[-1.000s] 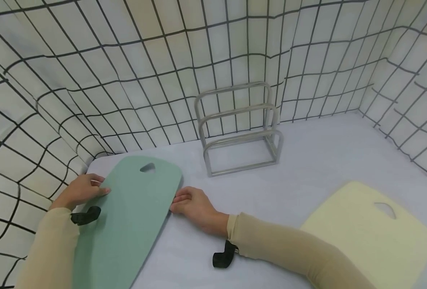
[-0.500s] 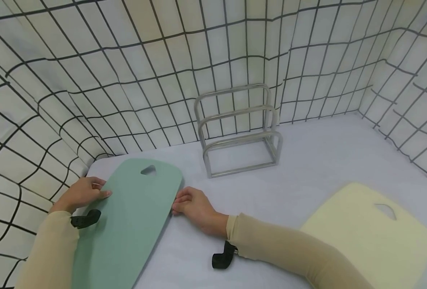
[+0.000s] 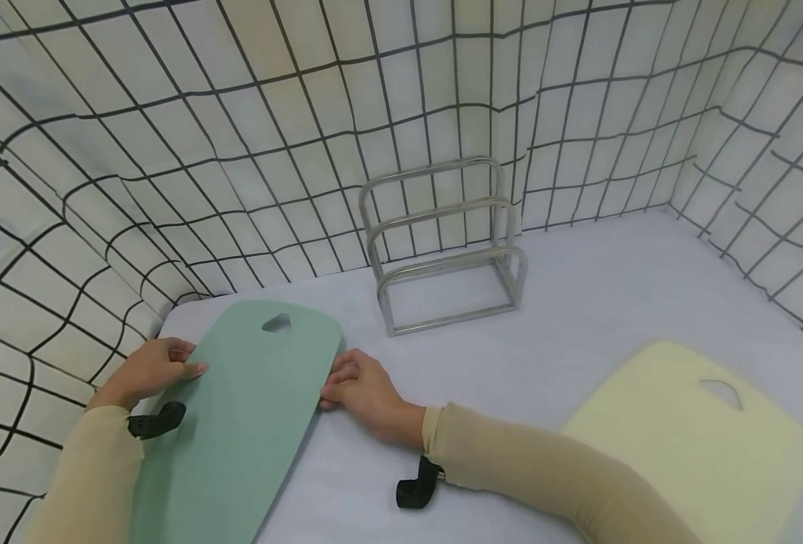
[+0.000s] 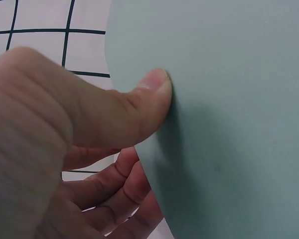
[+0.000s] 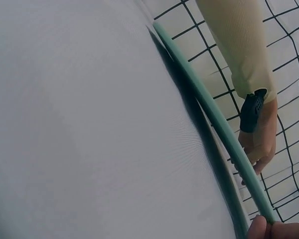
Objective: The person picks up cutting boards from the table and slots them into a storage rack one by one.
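While I watch through the head view, the green board point(image 3: 245, 408) is at the left of the bench point(image 3: 578, 302), between both hands, its far end near the grid wall point(image 3: 272, 174). My left hand point(image 3: 149, 370) pinches its left edge, thumb point(image 4: 152, 97) flat on the face, fingers tucked behind. My right hand point(image 3: 363, 397) pinches the opposite edge; the right wrist view shows only the fingertips there. In that view a shadowed gap runs beside the edge, so I take at least that side to be clear of the bench.

I judge the board light for its size, thin and plastic-like, stiff with perhaps a little flex if squeezed inward. Its smooth face could slide under a lone thumb, so I'd want thumb and fingers on opposite faces at both edges, level with each other. Both holds sit toward the far end, so the near end may drag or swing. The slot point(image 3: 278, 324) offers another grip. It seems unlikely to break.

The rack point(image 3: 440, 216) stands beyond my right hand; the yellow board point(image 3: 687, 446) lies well to the right.
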Available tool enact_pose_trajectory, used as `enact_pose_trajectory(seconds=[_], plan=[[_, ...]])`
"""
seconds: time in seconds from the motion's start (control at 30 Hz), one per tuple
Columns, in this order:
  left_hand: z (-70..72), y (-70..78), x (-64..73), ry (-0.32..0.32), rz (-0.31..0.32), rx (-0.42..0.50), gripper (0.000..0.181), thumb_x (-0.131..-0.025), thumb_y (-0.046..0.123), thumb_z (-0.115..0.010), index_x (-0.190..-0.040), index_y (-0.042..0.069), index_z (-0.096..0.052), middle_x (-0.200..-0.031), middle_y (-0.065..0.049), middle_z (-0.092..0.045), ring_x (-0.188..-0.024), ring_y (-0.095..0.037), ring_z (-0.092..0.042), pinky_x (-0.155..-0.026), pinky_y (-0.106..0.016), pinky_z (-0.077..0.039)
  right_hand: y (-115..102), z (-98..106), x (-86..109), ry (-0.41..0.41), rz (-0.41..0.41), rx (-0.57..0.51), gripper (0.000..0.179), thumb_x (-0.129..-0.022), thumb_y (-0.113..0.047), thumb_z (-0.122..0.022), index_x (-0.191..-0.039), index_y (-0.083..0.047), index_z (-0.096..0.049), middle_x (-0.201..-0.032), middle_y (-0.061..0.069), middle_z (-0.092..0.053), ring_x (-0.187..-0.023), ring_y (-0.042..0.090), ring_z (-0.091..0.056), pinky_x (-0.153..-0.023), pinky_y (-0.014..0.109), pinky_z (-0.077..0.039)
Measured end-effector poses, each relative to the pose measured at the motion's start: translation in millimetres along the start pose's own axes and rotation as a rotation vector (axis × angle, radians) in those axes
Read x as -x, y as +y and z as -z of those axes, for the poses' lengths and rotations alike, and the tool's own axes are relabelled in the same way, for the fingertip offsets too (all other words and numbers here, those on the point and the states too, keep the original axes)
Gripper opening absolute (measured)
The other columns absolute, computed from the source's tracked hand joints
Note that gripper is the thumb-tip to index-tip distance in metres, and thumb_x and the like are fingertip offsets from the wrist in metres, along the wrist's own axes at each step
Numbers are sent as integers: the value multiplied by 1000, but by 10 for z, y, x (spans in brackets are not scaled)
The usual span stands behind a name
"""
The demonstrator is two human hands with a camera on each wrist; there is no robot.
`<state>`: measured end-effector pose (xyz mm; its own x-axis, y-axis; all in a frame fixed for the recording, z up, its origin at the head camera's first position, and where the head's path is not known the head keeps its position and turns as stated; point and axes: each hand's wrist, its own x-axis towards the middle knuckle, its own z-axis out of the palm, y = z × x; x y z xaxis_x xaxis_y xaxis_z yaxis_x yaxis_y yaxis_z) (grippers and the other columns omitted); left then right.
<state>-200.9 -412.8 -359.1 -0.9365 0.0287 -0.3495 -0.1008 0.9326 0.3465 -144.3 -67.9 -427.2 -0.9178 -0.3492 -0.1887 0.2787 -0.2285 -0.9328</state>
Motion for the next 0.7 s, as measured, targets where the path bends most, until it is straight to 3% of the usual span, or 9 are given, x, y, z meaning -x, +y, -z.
enact_pose_trajectory(seconds=[0.37, 0.7], plan=[[-9, -3, 26, 15, 0, -2, 73, -99, 32, -66, -139, -23, -40, -133, -44, -52, -118, -56, -56, -96, -69, -48, 6, -17, 8, 3, -15, -50, 39, -88, 15, -66, -122, 1, -51, -91, 6, -61, -72, 15, -67, -77, 34, -66], [-5, 3, 53, 3, -8, 11, 73, -99, 35, -66, -144, -16, -38, -137, -45, -49, -119, -57, -56, -93, -73, -48, 8, -21, 16, 17, -41, 7, 44, -86, 9, -73, -122, -2, -50, -94, 4, -60, -71, 12, -70, -76, 31, -65]])
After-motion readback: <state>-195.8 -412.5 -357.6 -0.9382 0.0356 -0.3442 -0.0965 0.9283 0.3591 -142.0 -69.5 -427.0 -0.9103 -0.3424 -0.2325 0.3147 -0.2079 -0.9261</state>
